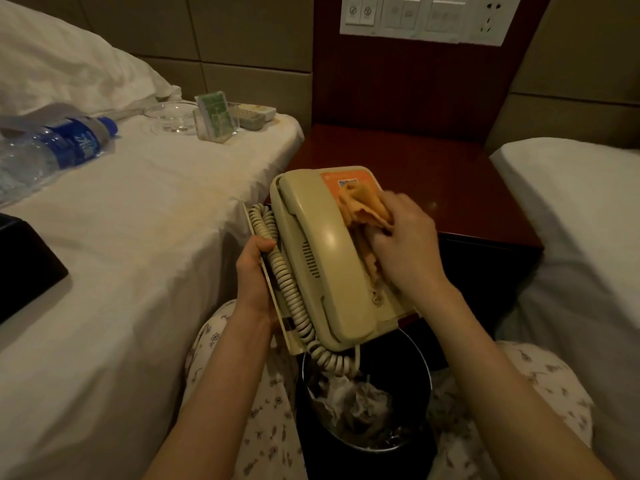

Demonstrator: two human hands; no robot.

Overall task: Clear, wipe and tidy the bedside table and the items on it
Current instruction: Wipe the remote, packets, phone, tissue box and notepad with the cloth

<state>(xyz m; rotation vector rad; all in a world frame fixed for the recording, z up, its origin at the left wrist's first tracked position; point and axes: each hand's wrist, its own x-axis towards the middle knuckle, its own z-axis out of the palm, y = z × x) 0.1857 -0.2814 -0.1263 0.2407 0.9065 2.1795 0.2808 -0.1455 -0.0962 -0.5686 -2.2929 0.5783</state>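
From my remote seat: the beige desk phone [322, 258] isn't on the bedside table [433, 168]. It's held up in front of the table's near edge, tilted, right above a black bin [313, 441] on the floor btwn the person's knees. Handset [304, 195] sits in its cradle on the phone's left side.

Left hand [254, 271] grips the phone's left edge, fingers curled under the base, thumb over the coiled cord [287, 282]. The cord runs down that side and loops over the bin rim.

Right hand [405, 244] clutches a bunched orange cloth [367, 209] and presses it onto the phone's right half, approx where the keypad is. The keys are covered by cloth and hand, so I can't see them. An orange label shows at the phone's top, just past the cloth.

The bin holds crumpled white paper [353, 400].

Table top is dark red wood, w/ a matching back panel carrying a white switch plate [426, 15].

On the left bed [138, 237]: a water bottle [52, 147] w/ blue label lying on its side, a clear glass dish [171, 117], a clear holder w/ green cards [214, 119], a pale remote [256, 116] by the bed's corner, and a black box [24, 265] at the frame's left edge. White pillow [62, 64] at the head. A 2nd white bed [571, 202] sits right of the table.
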